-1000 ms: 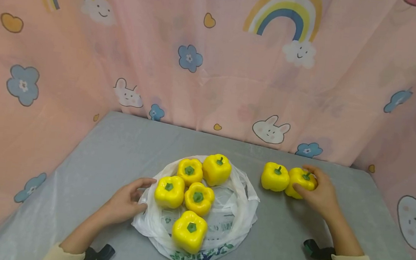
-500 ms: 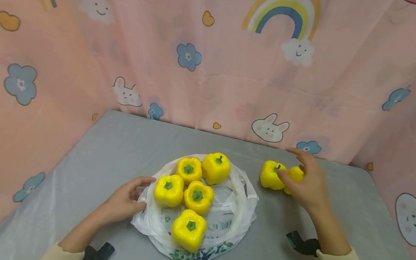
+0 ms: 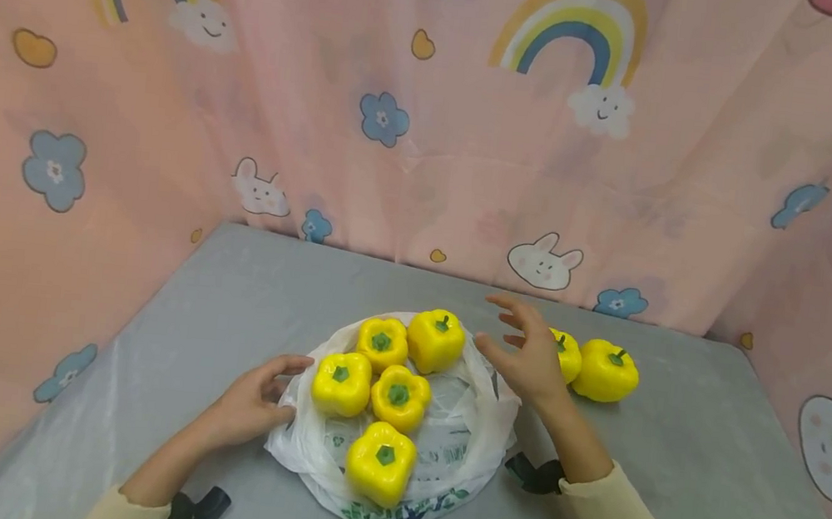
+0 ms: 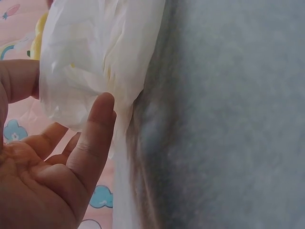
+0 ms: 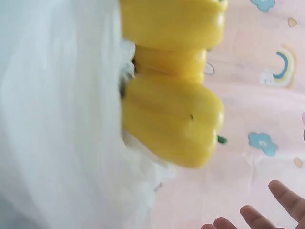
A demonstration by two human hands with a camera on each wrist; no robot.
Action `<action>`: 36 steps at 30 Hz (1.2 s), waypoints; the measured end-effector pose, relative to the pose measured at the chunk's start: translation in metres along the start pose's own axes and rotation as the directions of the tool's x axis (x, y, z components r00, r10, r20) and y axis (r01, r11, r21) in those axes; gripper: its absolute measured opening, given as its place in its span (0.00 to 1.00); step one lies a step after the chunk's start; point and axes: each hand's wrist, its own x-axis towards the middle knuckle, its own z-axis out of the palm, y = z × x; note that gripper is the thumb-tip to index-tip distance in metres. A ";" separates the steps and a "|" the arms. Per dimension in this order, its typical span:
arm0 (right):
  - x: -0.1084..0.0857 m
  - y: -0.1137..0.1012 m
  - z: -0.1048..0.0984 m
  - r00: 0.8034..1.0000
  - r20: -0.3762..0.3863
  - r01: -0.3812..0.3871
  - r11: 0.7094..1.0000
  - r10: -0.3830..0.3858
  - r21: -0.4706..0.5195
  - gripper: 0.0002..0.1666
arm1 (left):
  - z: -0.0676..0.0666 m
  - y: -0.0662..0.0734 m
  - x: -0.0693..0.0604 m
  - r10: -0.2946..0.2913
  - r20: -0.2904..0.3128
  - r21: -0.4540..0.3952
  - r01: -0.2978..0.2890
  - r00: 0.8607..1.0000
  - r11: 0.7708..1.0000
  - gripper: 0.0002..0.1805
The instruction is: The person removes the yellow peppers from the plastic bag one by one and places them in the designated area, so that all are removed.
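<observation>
A white plastic bag (image 3: 496,401) lies with its mouth spread into a round opening. Several yellow bell peppers stand inside, among them a front one (image 3: 381,463) and a back one (image 3: 435,341). At the bag's left side rests my left hand (image 3: 252,402); in the left wrist view its straight fingers (image 4: 97,129) touch the white plastic without closing round it. My right hand (image 3: 527,354) hovers by the bag's right rim, fingers spread and holding nothing. Behind it are two more peppers on the table: one partly covered (image 3: 564,357), the other in full view (image 3: 607,371).
A grey cloth covers the table (image 3: 698,454). Pink printed curtains (image 3: 438,186) hang behind it and along both sides. Black wrist mounts (image 3: 196,510) sit beside the sleeve cuffs.
My right hand has let go of the rightmost pepper and moved left to the bag's edge. That pepper stays beside its neighbour. The left hand and the bag stay put.
</observation>
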 end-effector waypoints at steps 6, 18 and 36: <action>0.004 0.003 0.024 0.996 0.073 -0.040 0.998 0.043 -0.041 0.33 | 0.002 0.001 -0.002 -0.017 -0.007 0.007 0.017 1.000 1.000 0.34; 0.011 0.008 0.051 0.992 0.116 -0.034 0.983 0.056 -0.179 0.35 | 0.002 0.001 -0.003 -0.049 -0.036 0.025 0.050 0.998 0.998 0.34; 0.013 -0.001 0.043 0.993 0.096 -0.058 0.993 0.068 -0.099 0.34 | 0.002 0.000 -0.001 -0.055 -0.034 0.007 0.055 0.998 0.998 0.34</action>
